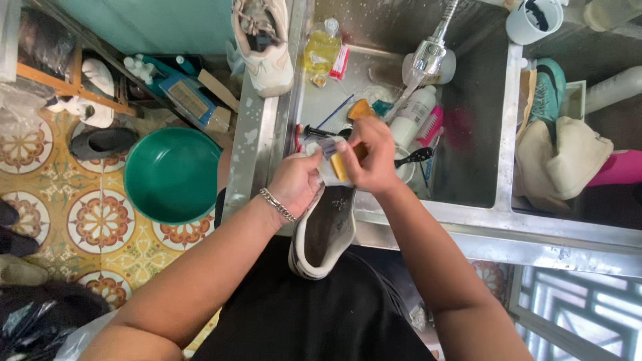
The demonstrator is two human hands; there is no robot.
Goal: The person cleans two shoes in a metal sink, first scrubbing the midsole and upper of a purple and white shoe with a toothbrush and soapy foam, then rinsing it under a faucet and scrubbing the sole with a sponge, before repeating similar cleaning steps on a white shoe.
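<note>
Green basin (172, 175), white shoe (326, 234), yellow patterned floor tiles (100, 224).

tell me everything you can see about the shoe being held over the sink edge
The shoe is a white low sneaker with a dark inner lining and dark marks along the sole edge. It lies tilted, opening up, heel toward the person, toe reaching over the steel sink rim. The left hand grips its toe end, while the right hand presses a yellow-orange brush against it.

The white shoe's (326, 230) toe hides under both hands; at twelve o'clock another sneaker (264, 40) is cut off.
</note>
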